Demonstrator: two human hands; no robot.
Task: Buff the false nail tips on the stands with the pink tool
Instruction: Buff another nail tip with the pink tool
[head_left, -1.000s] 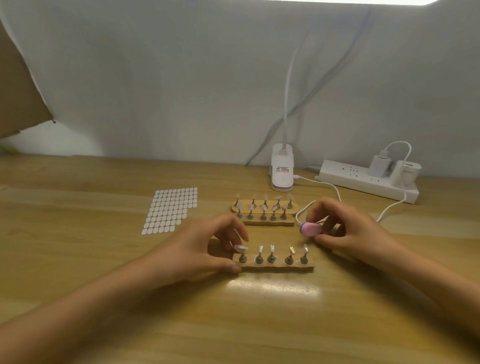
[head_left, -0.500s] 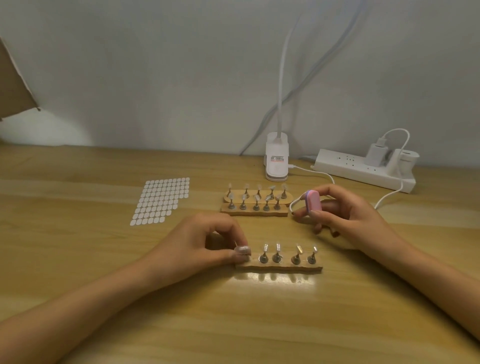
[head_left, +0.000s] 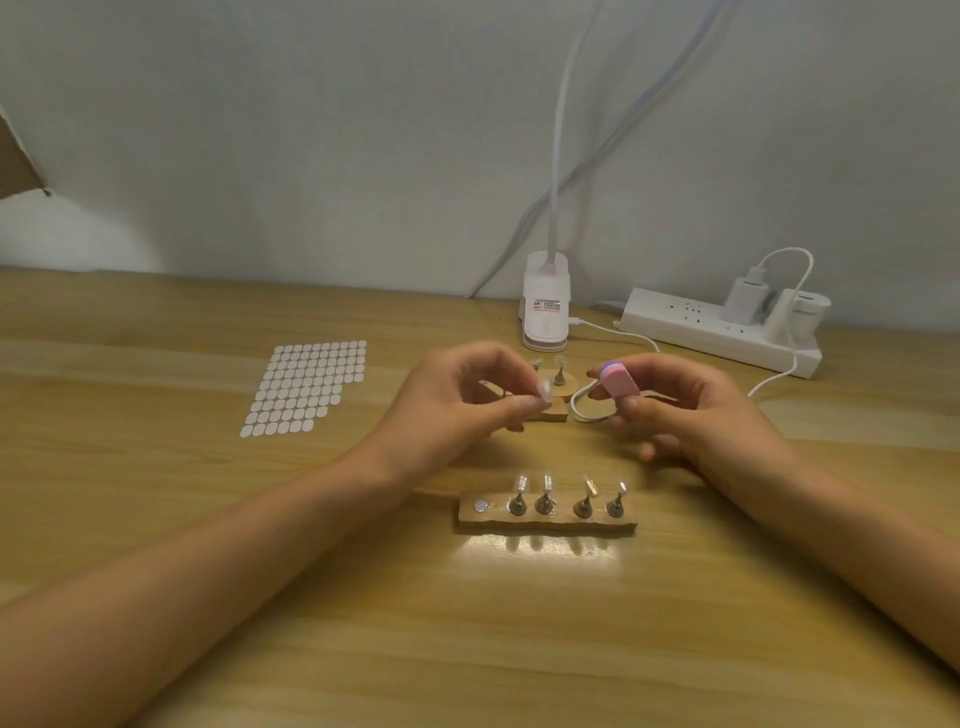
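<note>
Up off the near stand comes my left hand, which half a second ago sat low at that stand's left end. It now hangs above and behind the stand, thumb and forefinger pinched on one nail tip. The fingers hide whether its little peg is in the pinch too. Where the hand was, a bare metal disc shows on the wood, and to the right of the disc four other tips stand upright on their pegs.

My right hand has drawn in toward the left. It holds the pink tool between thumb and fingers, rounded end up and tilted toward the held nail tip. Tool and tip are near each other but apart, with a gap between them.

Just behind the pinched tip sits the far stand, mostly covered by my left hand, with two of its tips poking up past the fingertips. A white cable loops on the table under the pink tool. Beyond both grips, against the wall, are a white lamp base and, to its right, a power strip with plugs in it. Well out to the left of my left hand lies a sheet of white stickers.
</note>
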